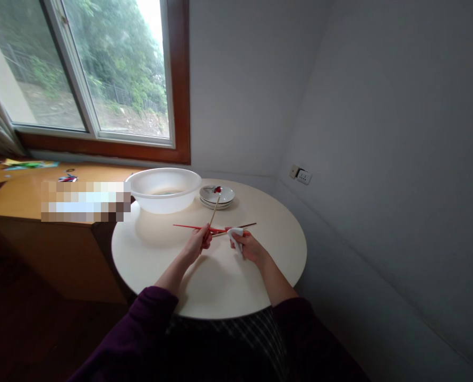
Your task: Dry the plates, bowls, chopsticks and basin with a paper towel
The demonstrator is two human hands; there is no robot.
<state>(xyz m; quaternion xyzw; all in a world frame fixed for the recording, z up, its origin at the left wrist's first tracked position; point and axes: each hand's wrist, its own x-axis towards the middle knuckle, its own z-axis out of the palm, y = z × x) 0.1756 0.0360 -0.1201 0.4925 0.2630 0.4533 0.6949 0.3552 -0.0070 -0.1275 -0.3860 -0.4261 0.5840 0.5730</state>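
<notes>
My left hand (199,243) is closed around a light wooden chopstick (215,210), which slants up and away toward the plates. My right hand (249,246) pinches a folded white cloth (235,234); whether it is cloth or paper is hard to make out. Just beyond both hands, a red chopstick (186,226) and a dark brown-tipped stick (249,225) cross on the table, with another pale stick (219,234) between the hands. My fingers hide where these sticks meet. A stack of small white plates (229,196), the top one with a red flower, stands behind.
A wide translucent white basin (164,204) stands at the back left of the round cream table (236,289). A wooden desk (21,204) with small items adjoins on the left. Walls close in behind and right, with a socket (304,176).
</notes>
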